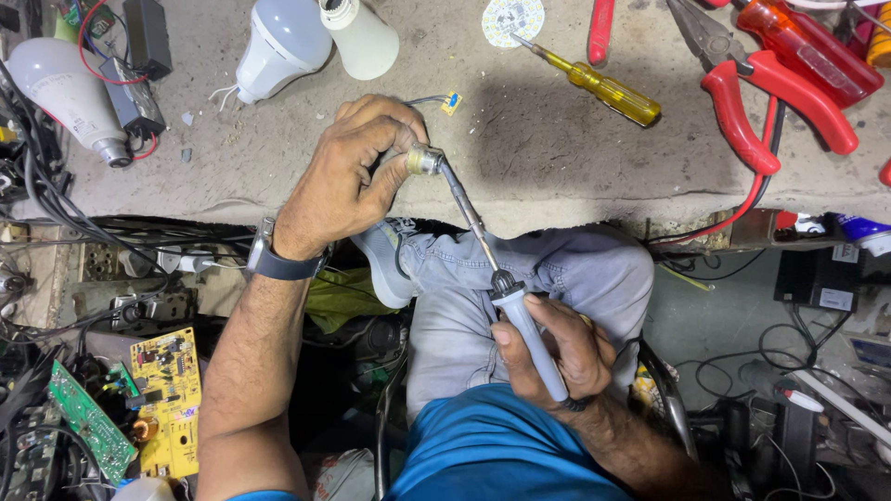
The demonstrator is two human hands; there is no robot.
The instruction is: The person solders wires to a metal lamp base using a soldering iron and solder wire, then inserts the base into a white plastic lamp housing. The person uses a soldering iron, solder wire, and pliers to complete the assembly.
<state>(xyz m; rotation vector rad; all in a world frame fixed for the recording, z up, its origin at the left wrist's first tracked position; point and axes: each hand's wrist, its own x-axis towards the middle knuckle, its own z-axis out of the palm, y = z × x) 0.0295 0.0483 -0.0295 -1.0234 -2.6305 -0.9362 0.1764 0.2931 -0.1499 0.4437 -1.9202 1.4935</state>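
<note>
Left hand (348, 181) closed around metal bulb base (424, 160), right hand (557, 348) gripping soldering iron (483, 250) with tip touching base just beside fingertips (394, 167); possibly burning them if slipping.

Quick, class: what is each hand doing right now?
Left hand: closed around a small metal bulb base.
Right hand: gripping a grey-handled soldering iron.

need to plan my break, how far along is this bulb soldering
Done: white bulb covers are off and lie on the bench. In hand: the left hand holds a metal bulb base while the right hand puts the soldering iron to it. Left: the round LED board lies apart, unassembled.
</note>
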